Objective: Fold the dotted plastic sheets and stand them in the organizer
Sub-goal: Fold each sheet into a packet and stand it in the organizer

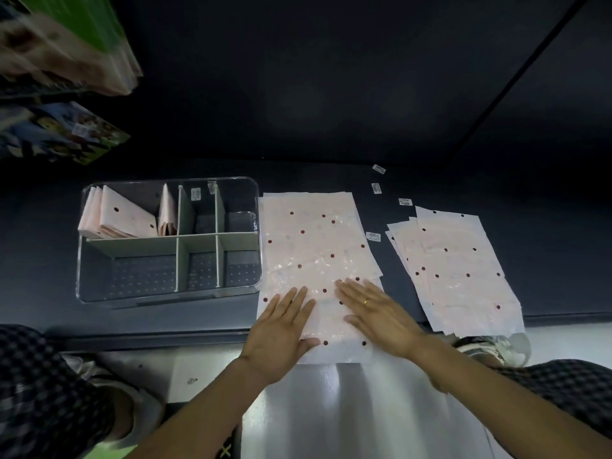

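Observation:
A pale pink plastic sheet with dark red dots point(314, 246) lies flat on the dark table, its near edge hanging over the front. My left hand point(281, 329) and my right hand point(377, 313) press flat on its near end, fingers straight. A clear organizer with white dividers point(231, 286) stands to the left. Folded dotted sheets point(122, 215) stand in its far left compartment, one more point(166, 212) beside them. A stack of unfolded dotted sheets point(460, 266) lies to the right.
Small white labels point(376, 188) lie scattered on the table point(49, 260) behind the sheets. Colourful packages point(63, 134) hang at the upper left. A dark wall rises behind the table. My knees in checked cloth show at both lower corners.

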A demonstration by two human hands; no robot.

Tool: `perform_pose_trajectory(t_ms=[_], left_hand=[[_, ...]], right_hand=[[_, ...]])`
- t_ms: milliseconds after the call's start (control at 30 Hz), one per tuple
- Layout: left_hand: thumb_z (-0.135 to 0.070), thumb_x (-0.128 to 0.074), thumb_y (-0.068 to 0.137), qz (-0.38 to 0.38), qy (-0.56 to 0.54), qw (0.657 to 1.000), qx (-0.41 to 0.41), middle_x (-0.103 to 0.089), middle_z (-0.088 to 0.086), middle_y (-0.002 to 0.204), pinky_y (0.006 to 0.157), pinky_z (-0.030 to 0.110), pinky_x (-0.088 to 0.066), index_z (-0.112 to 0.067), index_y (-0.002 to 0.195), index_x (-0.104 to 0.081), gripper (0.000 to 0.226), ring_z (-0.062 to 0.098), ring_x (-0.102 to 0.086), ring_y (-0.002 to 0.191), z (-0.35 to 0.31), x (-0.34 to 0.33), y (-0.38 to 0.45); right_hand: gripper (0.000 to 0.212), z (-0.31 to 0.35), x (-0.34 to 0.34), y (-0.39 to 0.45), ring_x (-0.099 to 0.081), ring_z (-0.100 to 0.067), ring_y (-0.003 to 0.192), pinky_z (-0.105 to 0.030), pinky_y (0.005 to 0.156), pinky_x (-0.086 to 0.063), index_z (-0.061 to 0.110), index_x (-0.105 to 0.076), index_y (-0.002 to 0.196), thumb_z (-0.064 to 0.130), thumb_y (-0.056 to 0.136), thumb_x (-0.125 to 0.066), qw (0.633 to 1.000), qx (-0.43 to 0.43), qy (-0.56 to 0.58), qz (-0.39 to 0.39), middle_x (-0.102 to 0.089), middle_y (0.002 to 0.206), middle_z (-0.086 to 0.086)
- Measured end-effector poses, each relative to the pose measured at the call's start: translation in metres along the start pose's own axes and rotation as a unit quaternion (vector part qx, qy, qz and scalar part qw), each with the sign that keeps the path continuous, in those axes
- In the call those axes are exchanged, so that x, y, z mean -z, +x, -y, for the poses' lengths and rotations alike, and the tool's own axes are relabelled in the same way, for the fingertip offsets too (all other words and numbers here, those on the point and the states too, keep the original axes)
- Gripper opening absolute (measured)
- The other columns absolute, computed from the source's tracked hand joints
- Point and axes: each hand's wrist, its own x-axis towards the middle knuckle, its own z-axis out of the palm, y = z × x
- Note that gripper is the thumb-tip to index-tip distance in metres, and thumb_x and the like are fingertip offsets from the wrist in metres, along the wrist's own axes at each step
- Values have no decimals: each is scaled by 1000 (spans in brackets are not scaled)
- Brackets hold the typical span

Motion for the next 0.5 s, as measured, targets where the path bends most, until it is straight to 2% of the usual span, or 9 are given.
perform_pose_trajectory(t_ms=[67, 133, 167, 200, 233, 300, 333, 400, 500], left_hand=[[-61, -17, 95, -8, 0, 1000, 3, 8, -2, 157, 118, 34, 7, -20, 151, -10, 70, 15, 9, 145, 12, 7, -11], [-62, -22, 91, -9, 22, 1000, 4, -27, 2, 153, 115, 39, -24, -17, 142, -42, 71, 18, -26, 142, 21, 14, -26], [-63, -22, 90, -20, 36, 999, 6, -34, 3, 150, 110, 41, -32, -16, 138, -48, 72, 19, -33, 138, 25, 17, -30], [-64, -20, 89, -1, 31, 1000, 4, -29, 2, 152, 112, 43, -28, -16, 141, -44, 75, 20, -29, 140, 28, 17, -34], [-66, -18, 89, 0, 23, 1000, -3, -17, 0, 155, 116, 43, -18, -17, 146, -34, 77, 20, -19, 144, 29, 14, -35], [-69, -19, 88, -16, -5, 1000, 5, 0, -5, 157, 117, 36, 4, -18, 150, -20, 80, 16, 0, 146, 28, 10, -33], [-69, -22, 89, -22, -14, 1000, 8, 3, -7, 158, 116, 32, 10, -19, 150, -17, 79, 13, 4, 146, 27, 8, -31], [-66, -31, 90, -34, -35, 999, 12, -5, -7, 159, 114, 29, 11, -19, 149, -24, 75, 13, -1, 146, 26, 8, -28], [-61, -41, 90, -61, -70, 996, 18, -24, -4, 155, 116, 30, -2, -17, 141, -41, 68, 15, -19, 144, 26, 12, -27]], right_hand=[[52, -19, 3, -10, -3, -12, 146, -26, 115, 12, 16, -16, 149, 35, 103, -28, 999, -53, -5, -11, -7, 156, 5], [50, -33, 6, -15, -8, -13, 146, -22, 115, 11, 15, -20, 148, 34, 103, -28, 996, -81, -3, -24, -9, 156, 4], [49, -36, 9, -15, -12, -14, 146, -22, 116, 9, 14, -26, 147, 34, 102, -31, 996, -86, -7, -29, -13, 155, 4], [47, -35, 13, -13, -19, -17, 144, -25, 117, 2, 13, -35, 144, 32, 101, -38, 995, -86, -10, -45, -22, 153, 2], [43, -32, 18, -10, -32, -22, 140, -31, 118, -11, 10, -48, 136, 28, 97, -50, 995, -77, -13, -69, -36, 148, -2], [36, -23, 24, 1, -56, -29, 120, -46, 104, -40, 5, -67, 114, 17, 81, -73, 992, -56, 2, -114, -59, 129, -9], [36, -16, 26, 6, -61, -29, 113, -46, 95, -48, 6, -70, 108, 15, 75, -79, 991, -48, 13, -120, -64, 122, -9], [36, -6, 28, 16, -67, -24, 101, -39, 82, -55, 9, -72, 102, 15, 68, -84, 992, -34, 25, -119, -69, 112, -6], [29, -8, 23, 24, -69, -21, 90, -31, 71, -59, 9, -74, 94, 13, 68, -84, 994, 0, -3, -109, -72, 101, -6]])
